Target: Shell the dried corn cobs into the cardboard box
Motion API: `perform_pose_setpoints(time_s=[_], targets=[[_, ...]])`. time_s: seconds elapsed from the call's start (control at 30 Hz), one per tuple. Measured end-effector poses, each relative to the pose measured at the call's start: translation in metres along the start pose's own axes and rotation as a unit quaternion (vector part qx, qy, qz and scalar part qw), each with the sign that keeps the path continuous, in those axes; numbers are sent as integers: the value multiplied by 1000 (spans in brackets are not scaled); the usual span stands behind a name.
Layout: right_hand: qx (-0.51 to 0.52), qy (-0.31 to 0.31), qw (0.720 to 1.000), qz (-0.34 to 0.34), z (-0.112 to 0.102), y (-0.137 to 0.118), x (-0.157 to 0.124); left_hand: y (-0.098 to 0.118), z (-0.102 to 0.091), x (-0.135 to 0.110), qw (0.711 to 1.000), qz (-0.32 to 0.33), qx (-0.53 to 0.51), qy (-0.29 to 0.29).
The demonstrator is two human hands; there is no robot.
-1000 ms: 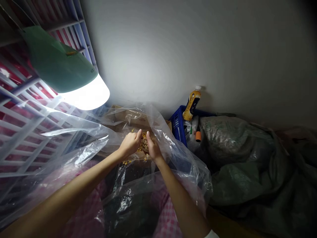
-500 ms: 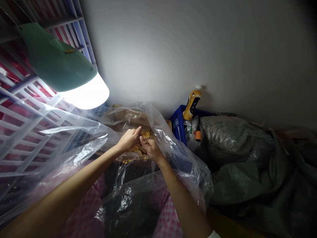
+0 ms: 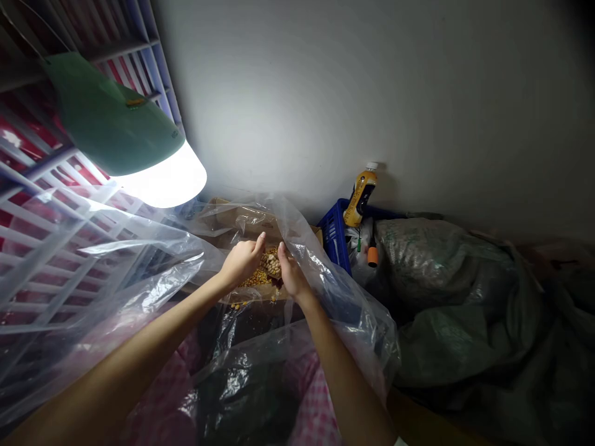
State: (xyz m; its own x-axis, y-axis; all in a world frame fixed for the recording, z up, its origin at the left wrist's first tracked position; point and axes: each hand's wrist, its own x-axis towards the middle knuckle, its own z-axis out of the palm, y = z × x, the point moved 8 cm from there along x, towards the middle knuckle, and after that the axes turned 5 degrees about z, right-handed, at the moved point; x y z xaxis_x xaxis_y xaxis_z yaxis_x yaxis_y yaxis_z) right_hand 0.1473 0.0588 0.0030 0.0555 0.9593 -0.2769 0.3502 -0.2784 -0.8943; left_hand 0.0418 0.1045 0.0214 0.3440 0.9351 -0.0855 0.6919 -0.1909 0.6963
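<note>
Left hand (image 3: pixel 242 263) and right hand (image 3: pixel 292 275) flank a pale, bumpy clump (image 3: pixel 271 265) just below centre; hidden fingers leave each grip's closure unclear. Yellow kernels (image 3: pixel 255 279) lie alongside, plastic sheeting (image 3: pixel 325 279) presumably catching strays; upper left, a lamp (image 3: pixel 121 124) lights them.

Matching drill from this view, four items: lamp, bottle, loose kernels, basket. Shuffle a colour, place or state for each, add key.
1. lamp
2. bottle
3. loose kernels
4. basket

A. tilted, white cap
B. blue, slatted side
C. small, yellow, by the left hand
D. lit, upper left of the picture

Pairs: 1-D, 2-A, 3-C, 4-B
</note>
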Motion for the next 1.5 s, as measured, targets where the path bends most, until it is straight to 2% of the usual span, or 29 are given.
perform_pose_setpoints(time_s=[0.1,0.23,0.3,0.4,0.47,0.53,0.6,0.67,0.73,0.83,0.9,1.1,1.2,1.5], targets=[[-100,83,991,13,-14,-3,-1,-1,9,1,998,6,16,-63],[-174,178,968,20,-32,-8,-5,23,27,-10,966,108,-52,-228],[-177,197,964,31,-37,-7,-4,32,32,-15,951,147,-57,-267],[-195,212,957,37,-43,-5,0,30,34,-14,956,177,18,-235],[-216,189,958,-9,-42,-10,2,25,36,-11,956,195,63,-212],[-239,114,961,-82,-35,-17,2,19,37,-10,949,217,85,-210],[-277,9,953,-125,-23,-18,-1,15,37,-9,942,235,104,-216],[-336,-63,934,-101,-14,-9,-5,12,41,-10,934,239,142,-225],[-416,-83,904,-45,-7,3,-7,11,50,-13,923,236,201,-228],[-513,-61,856,-12,4,11,-6,10,62,-16,911,215,282,-209],[-532,-46,845,-15,12,12,-4,8,66,-16,913,194,299,-197],[-535,32,845,-2,12,15,3,-4,58,-8,937,96,293,-163],[-519,56,853,18,10,17,6,-7,53,-7,947,61,282,-142],[-471,78,875,83,7,16,5,-10,45,-6,951,55,286,-108]])
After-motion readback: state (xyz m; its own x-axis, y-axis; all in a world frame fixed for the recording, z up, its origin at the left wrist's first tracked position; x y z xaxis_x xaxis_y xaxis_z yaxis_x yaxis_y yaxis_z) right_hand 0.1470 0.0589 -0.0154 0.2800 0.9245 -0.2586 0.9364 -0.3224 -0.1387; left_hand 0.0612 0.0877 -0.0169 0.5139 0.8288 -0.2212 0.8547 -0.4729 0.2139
